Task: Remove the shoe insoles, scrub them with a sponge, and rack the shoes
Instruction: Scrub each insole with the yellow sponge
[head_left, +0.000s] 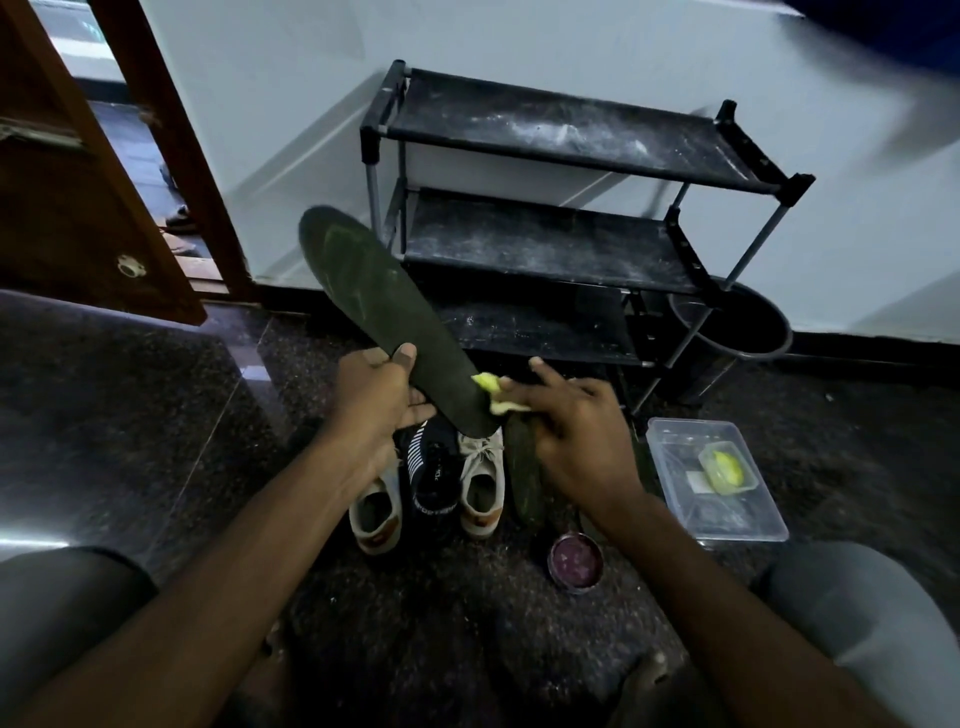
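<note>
The scrubbing step is judged to be in hand. A dark insole (374, 291) is held up off the floor, clamped near its heel end in the grip of the left hand (374, 400), with the thumb on top and the fingers beneath. Its toe end is raised toward eleven o'clock. A yellow sponge (491, 392) is pinched in the grip of the right hand (576, 431) and pressed against the heel end of the insole, at three o'clock from the left hand.

The next move is judged to call for strokes of the sponge along the length toward the toe. The insole would need to be braced firmly so that it is not bent away under the pressure.

The insole is seen to be long, thin and nearly black, with pale greenish smears across its forepart. Whether these are suds or wear cannot be told.

A second insole (524, 478) lies on the floor at six o'clock from the sponge, just beside three shoes (434, 478). None of them has yet been set on the black rack (545, 239) at twelve o'clock.
</note>
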